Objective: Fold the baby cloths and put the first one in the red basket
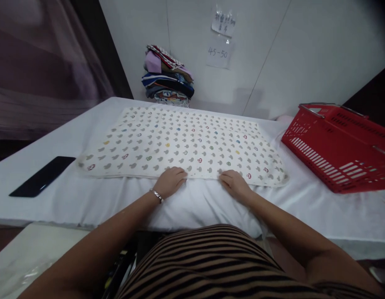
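A cream cloth (183, 143) printed with small mushrooms, mostly grey with a few coloured ones, lies spread flat across the white-covered table. Its near edge runs just in front of me. My left hand (171, 182), with a silver bracelet at the wrist, is closed on that edge left of the middle. A short way to the right, my right hand (235, 185) has its fingers closed on the same edge. Both thumbs are on the near side, and the fingertips are partly hidden.
A red plastic basket (338, 145) stands at the right end of the table. On the left lies a flat black panel (43, 176). Folded fabrics (168, 77) are stacked at the back against the wall, near a paper sign (218, 54) reading 45-50.
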`<state>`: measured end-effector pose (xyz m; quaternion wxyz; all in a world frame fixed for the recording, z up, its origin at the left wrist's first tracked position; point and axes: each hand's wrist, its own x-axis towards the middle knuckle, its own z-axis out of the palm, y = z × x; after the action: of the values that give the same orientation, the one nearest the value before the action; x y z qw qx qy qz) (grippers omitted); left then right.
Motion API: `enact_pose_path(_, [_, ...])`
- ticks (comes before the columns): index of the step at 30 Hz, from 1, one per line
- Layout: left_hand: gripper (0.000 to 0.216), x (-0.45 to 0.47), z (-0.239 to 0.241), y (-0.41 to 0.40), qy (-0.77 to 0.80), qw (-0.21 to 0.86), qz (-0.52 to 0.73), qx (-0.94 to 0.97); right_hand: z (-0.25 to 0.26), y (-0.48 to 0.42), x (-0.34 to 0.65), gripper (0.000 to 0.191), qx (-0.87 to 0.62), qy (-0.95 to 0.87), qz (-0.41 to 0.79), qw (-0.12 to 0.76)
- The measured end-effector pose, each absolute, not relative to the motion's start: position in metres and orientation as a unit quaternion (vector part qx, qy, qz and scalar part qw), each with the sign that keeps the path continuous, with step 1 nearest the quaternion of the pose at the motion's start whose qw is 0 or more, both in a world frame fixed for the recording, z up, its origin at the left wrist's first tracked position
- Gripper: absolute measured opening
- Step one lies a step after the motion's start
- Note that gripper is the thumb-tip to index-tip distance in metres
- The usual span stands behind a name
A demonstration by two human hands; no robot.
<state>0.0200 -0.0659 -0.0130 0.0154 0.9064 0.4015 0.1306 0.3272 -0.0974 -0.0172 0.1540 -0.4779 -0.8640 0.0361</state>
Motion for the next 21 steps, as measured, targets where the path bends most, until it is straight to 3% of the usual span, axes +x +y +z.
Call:
enact_pose_path(14, [0.023, 0.037, -0.009, -0.057, 0.411, -0.033, 0.135, 0.901, -0.008, -0.074, 0.322, 0.023, -0.459, -0.864, 0.086, 0.189])
enact_pose_path(18, [0.022, 0.039, -0.007, -0.049, 0.417, -0.117, 0.165, 0.886, -0.002, -0.068, 0.323, 0.025, -0.472, -0.853, -0.018, 0.221])
enact_pose_path(21, [0.020, 0.038, -0.012, -0.047, 0.382, -0.160, 0.164, 0.896, -0.010, -0.070, 0.323, 0.024, -0.435, -0.883, -0.059, 0.167])
